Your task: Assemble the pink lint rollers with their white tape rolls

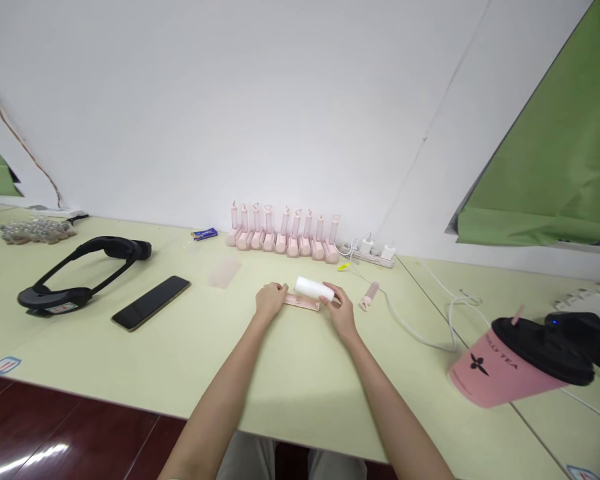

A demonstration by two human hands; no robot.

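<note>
My right hand [341, 312] grips the right end of a white roll [313, 288], thumb and fingers closed on it. The roll is tilted just above and behind a long, shallow pink case half [301, 302]. My left hand [271, 300] pinches the left end of that case half on the table. To the right of my right hand lies a small pink handle piece [370, 295]. On the left, a translucent pink sheet or cover [225, 271] lies flat; its exact shape is faint.
Several pink lint rollers [281, 240] line the wall. A power strip [373, 255] with a white cable [410, 331] sits right of them. A phone [151, 302], a black headset [87, 270] and a blue packet [205, 234] are left. A pink cup [505, 363] stands right.
</note>
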